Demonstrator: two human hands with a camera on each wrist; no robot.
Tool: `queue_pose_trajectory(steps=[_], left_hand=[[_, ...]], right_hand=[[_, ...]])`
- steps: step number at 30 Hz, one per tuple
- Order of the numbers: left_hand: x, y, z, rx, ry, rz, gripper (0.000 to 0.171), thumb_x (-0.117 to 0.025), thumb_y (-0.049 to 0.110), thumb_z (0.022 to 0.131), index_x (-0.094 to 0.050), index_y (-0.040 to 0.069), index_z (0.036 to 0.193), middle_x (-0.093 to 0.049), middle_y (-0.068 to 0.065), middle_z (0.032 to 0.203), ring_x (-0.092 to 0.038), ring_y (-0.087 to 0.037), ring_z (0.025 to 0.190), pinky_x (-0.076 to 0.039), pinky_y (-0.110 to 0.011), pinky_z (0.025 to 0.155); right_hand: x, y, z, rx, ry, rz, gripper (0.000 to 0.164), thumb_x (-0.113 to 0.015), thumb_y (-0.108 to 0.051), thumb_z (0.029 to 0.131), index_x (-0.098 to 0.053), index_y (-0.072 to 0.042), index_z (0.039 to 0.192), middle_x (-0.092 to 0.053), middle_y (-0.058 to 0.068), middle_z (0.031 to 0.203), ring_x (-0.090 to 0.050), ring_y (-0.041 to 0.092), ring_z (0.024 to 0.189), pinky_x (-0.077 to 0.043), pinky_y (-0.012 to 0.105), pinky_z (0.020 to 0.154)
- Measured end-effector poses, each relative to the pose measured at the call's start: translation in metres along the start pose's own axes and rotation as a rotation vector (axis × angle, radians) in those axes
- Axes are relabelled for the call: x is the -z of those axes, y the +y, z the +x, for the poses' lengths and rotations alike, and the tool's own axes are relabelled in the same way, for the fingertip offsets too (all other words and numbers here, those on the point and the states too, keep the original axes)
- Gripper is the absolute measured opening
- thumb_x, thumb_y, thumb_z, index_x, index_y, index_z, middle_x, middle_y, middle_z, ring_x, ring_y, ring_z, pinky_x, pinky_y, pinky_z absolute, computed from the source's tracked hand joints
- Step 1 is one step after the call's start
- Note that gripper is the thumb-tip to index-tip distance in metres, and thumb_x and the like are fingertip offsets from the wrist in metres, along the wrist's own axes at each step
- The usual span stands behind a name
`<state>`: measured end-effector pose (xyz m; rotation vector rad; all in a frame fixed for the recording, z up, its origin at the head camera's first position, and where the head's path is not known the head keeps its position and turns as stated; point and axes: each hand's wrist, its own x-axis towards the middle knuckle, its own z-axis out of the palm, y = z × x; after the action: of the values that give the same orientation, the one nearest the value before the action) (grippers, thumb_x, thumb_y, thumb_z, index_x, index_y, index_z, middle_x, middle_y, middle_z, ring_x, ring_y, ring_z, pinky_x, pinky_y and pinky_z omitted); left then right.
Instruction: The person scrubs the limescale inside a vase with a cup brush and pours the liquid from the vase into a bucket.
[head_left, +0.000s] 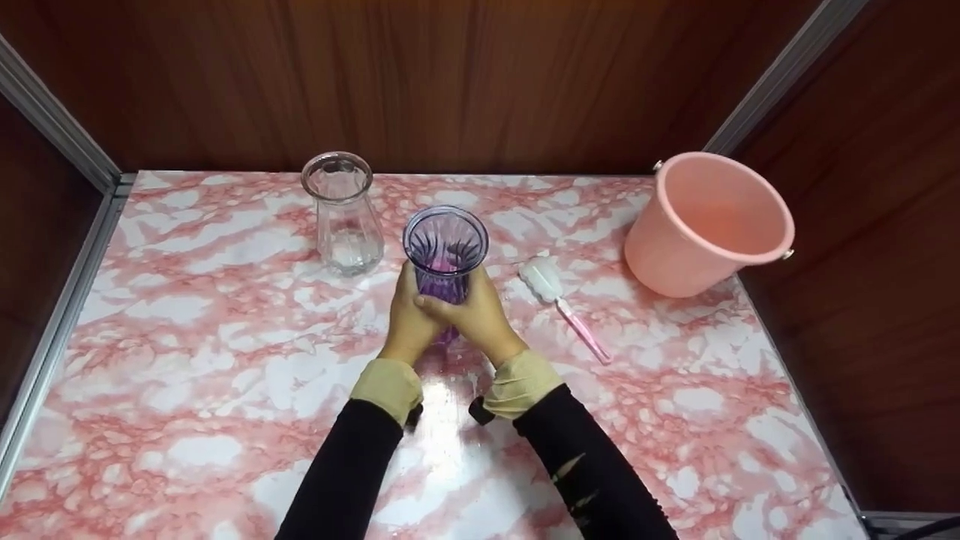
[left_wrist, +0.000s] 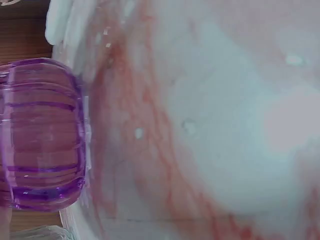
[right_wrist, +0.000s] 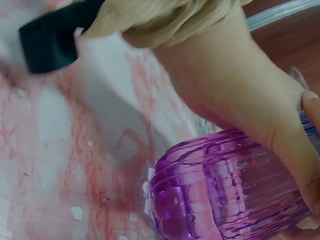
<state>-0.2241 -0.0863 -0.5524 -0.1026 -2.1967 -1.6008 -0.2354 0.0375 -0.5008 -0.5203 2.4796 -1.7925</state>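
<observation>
Between both hands is a purple glass vase (head_left: 442, 289) with a wide flared rim, in the middle of the table. My left hand (head_left: 412, 322) grips its left side, and my right hand (head_left: 484, 311) grips the right side, thumb across the front. Fluted purple glass and the rounded base (left_wrist: 45, 135) show close to the tabletop in the left wrist view. From the right wrist, the lower vase (right_wrist: 200, 195) appears beneath the left hand (right_wrist: 225, 85). The fingers behind the glass are mostly hidden.
A clear glass vase (head_left: 349, 236) stands at the back left. Right of the hands lies a brush with a white head (head_left: 541, 277) and pink handle (head_left: 585, 331). A pink bucket (head_left: 675, 259) stands at the back right. Wood panels (head_left: 420, 82) enclose the marbled table (head_left: 187, 390).
</observation>
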Motion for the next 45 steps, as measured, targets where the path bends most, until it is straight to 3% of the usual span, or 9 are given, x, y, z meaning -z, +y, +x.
queue_pose_trajectory(steps=[4,10,20,29,36,45], left_hand=[[0.004,-0.003,0.002,-0.003,-0.038,-0.053,0.088,-0.076,0.003,0.071,-0.033,-0.004,0.147,-0.047,-0.027,0.142,-0.047,-0.039,0.132,-0.034,-0.045,0.118],[0.004,-0.006,-0.002,0.025,-0.040,-0.075,0.090,-0.076,0.000,0.070,-0.032,-0.005,0.148,-0.045,-0.028,0.143,-0.045,-0.040,0.133,-0.033,-0.046,0.118],[-0.002,-0.007,-0.020,0.107,0.051,-0.023,0.095,-0.082,0.003,0.069,-0.030,-0.001,0.149,-0.042,-0.028,0.147,-0.040,-0.043,0.138,-0.031,-0.051,0.119],[-0.004,-0.013,-0.026,0.041,0.024,0.052,0.108,-0.084,0.003,0.064,-0.023,0.003,0.153,-0.040,-0.028,0.146,-0.041,-0.044,0.136,-0.031,-0.052,0.119],[-0.004,-0.010,-0.026,0.062,-0.010,0.046,0.112,-0.088,0.005,0.062,-0.024,0.005,0.154,-0.041,-0.030,0.144,-0.042,-0.045,0.134,-0.032,-0.053,0.118],[-0.004,-0.011,-0.026,0.079,0.007,0.063,0.109,-0.084,0.000,0.062,-0.025,0.004,0.153,-0.041,-0.030,0.144,-0.042,-0.045,0.134,-0.031,-0.053,0.119]], right_hand=[[-0.002,0.001,0.001,0.011,-0.001,-0.021,0.090,-0.092,-0.023,0.074,-0.041,-0.001,0.146,-0.057,0.016,0.138,-0.056,0.026,0.126,-0.041,0.033,0.113],[-0.002,0.003,0.000,0.011,-0.015,-0.036,0.093,-0.091,-0.023,0.075,-0.038,0.000,0.147,-0.054,0.017,0.141,-0.054,0.027,0.129,-0.038,0.034,0.115],[-0.005,0.008,-0.003,0.021,-0.012,-0.051,0.092,-0.089,-0.023,0.078,-0.036,0.002,0.147,-0.052,0.018,0.140,-0.053,0.028,0.130,-0.037,0.033,0.116],[-0.004,0.009,-0.005,0.021,0.007,-0.084,0.095,-0.090,-0.022,0.076,-0.035,0.004,0.148,-0.052,0.021,0.141,-0.052,0.031,0.131,-0.036,0.036,0.117],[-0.002,0.011,-0.005,0.043,0.036,-0.110,0.097,-0.093,-0.018,0.071,-0.036,0.005,0.146,-0.053,0.021,0.138,-0.054,0.031,0.128,-0.038,0.035,0.115],[-0.006,0.012,-0.007,0.039,0.054,-0.038,0.098,-0.092,-0.016,0.072,-0.034,0.000,0.150,-0.052,0.019,0.142,-0.054,0.029,0.129,-0.038,0.034,0.115]])
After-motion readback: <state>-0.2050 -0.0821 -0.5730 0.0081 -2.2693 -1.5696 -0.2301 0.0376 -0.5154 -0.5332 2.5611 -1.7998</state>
